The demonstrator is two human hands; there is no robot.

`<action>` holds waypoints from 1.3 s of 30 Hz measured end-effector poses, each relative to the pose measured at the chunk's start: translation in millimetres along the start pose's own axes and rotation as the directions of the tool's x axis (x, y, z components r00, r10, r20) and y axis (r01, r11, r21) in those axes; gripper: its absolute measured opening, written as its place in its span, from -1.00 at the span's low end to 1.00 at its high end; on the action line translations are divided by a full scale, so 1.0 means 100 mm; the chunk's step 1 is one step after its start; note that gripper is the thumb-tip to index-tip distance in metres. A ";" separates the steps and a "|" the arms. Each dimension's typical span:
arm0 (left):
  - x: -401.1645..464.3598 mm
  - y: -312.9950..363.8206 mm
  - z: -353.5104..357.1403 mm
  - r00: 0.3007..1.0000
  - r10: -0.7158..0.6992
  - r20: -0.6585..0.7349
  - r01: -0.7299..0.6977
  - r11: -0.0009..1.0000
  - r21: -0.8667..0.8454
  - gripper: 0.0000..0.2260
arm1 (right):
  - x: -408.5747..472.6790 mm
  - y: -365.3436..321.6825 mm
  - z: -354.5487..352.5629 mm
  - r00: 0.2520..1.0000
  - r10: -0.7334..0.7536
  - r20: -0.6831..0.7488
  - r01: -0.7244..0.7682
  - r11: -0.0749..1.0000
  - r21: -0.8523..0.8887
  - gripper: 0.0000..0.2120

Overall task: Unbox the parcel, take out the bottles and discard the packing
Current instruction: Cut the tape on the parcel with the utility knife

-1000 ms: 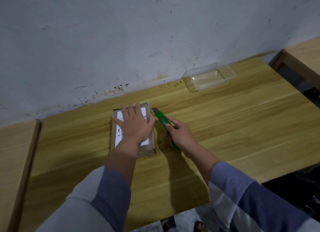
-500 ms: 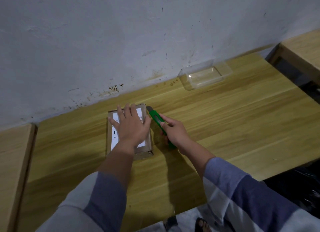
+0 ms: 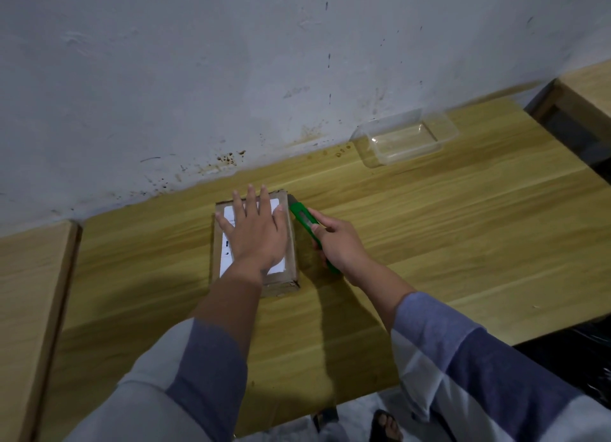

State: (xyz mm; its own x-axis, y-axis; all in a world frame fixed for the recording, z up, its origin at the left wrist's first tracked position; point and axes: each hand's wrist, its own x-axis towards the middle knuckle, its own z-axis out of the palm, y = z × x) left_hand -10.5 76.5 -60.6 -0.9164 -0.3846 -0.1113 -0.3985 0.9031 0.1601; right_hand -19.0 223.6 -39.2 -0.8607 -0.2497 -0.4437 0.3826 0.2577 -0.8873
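Flat left hand (image 3: pixel 256 235) presses closed parcel (image 3: pixel 291 243).

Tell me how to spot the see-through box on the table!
Look along the long wooden table to where it meets the white wall, on the far right. The clear plastic container sits there alone. Unlike the brown cardboard parcel, you can see straight through it.
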 end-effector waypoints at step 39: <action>0.04 0.03 0.02 0.998 -0.058 -0.004 0.058 0.998 0.036 -0.46 | -0.55 0.19 -0.11 0.994 -0.111 0.004 0.105 0.927 -0.360 -0.63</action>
State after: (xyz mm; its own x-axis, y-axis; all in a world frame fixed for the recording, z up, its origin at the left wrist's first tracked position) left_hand -15.3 77.8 -62.4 -0.8918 -0.4371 -0.1164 -0.4494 0.8855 0.1182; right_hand 31.9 252.5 -30.5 -0.8966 -0.2801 -0.3431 0.1437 0.5487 -0.8236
